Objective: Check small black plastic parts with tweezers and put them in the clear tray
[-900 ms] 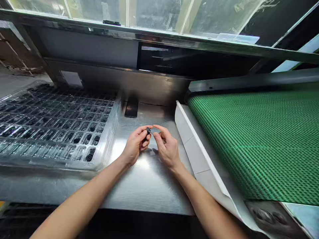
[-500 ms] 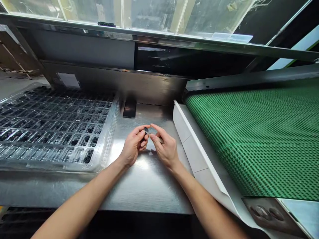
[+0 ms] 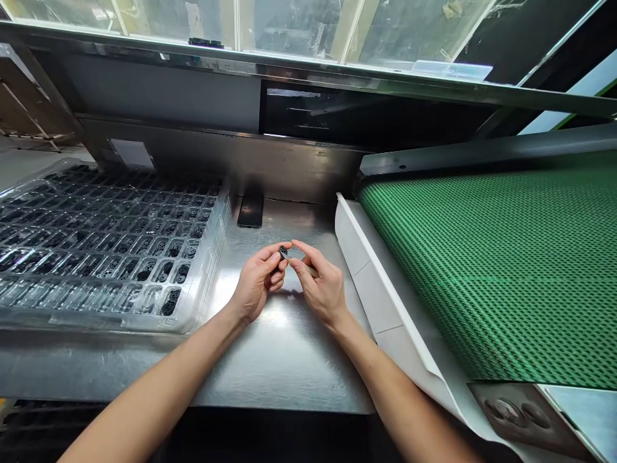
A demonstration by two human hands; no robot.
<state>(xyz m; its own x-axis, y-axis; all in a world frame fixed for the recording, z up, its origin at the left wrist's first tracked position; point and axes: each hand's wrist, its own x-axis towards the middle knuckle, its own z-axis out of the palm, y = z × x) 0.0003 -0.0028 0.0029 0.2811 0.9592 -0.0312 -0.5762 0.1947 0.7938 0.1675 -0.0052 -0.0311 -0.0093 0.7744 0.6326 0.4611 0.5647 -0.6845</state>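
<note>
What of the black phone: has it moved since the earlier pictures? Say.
No, the black phone lies at the same spot beside the clear tray; both shifted together with the camera's view.

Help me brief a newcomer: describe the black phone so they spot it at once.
On the metal table, look between the clear tray and green belt. Toward the back, beside the tray, lies the phone: one smooth dark rectangle, unlike the tray's small parts.

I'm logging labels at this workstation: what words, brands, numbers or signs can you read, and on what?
No text can be read.
White rectangular sheet on the metal back panel: too blurred to tell whether it bears writing.
Dark glossy panel, farther right and higher: faint marks, too small to read.
</note>
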